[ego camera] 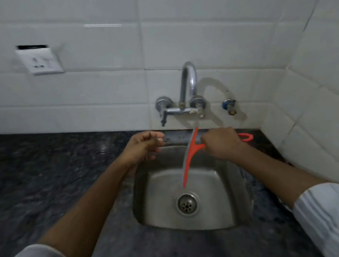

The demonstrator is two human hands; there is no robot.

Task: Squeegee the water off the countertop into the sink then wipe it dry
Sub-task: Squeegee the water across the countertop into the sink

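Observation:
My right hand (221,143) grips the handle of an orange squeegee (189,157). Its long blade hangs over the steel sink (227,195), running from the back rim down toward the drain (187,204). The handle's looped end (246,137) sticks out to the right of my fist, over the dark speckled countertop (46,180). My left hand (145,145) hovers at the sink's back left corner with the fingers loosely curled and nothing visible in them. It does not touch the squeegee.
A chrome wall tap (189,93) arches over the sink's back edge, with a small blue valve (229,105) to its right. White tiled walls meet in a corner at the right. A wall socket (39,60) is set at the upper left.

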